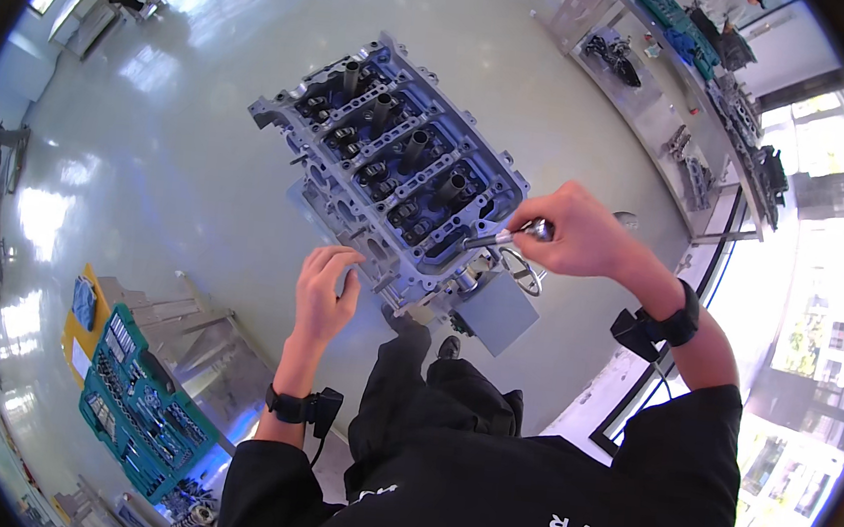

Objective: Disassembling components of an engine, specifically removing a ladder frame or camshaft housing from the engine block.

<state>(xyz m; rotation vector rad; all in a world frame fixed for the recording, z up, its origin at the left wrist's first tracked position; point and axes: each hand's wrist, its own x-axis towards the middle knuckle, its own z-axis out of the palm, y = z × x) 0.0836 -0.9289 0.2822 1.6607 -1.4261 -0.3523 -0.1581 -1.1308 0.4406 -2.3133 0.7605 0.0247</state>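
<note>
I stand over the cylinder head (390,175), which sits on a stand in front of me, its top side facing up. My right hand (573,239) is closed around the handle of a metal ratchet wrench (507,236), and the tool tip meets the near right edge of the casting. My left hand (324,290) holds nothing; its fingers are loosely curled and rest near the lower left edge of the casting, perhaps touching it. I judge the fastener work is in the middle: four dark tubes stand in the head, and the rocker parts are in place. How many bolts remain, I cannot tell. A green socket tray (134,404) lies at my left.
</note>
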